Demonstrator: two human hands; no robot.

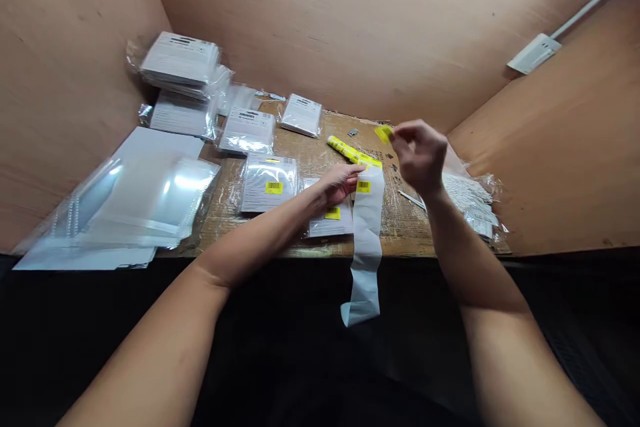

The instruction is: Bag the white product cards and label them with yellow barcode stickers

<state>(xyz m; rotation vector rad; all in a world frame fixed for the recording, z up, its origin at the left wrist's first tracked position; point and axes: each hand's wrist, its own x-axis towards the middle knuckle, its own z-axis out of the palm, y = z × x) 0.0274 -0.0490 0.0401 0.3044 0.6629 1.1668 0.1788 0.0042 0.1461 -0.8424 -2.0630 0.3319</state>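
My left hand (343,183) is closed on the edge of a white backing strip (367,227), which hangs down past the table's front edge. One yellow barcode label (363,187) sits on the strip, just right of my fingers. From the strip's top a roll of yellow labels (345,149) lies slanting to the upper left. Raised to the right, my right hand (420,153) pinches a loose yellow sticker (383,134). Below my left hand lies a plastic-wrapped white pack (325,225) bearing a yellow label; another labelled pack (260,199) is beside it.
Wrapped packs (180,60) are stacked at the back left, with single packs (301,115) near the back. Clear plastic sleeves (145,200) cover the front left. White bundled items (473,203) lie at the right. Wooden walls (320,27) enclose the cardboard-covered table (305,147); a power socket (535,53) is at right.
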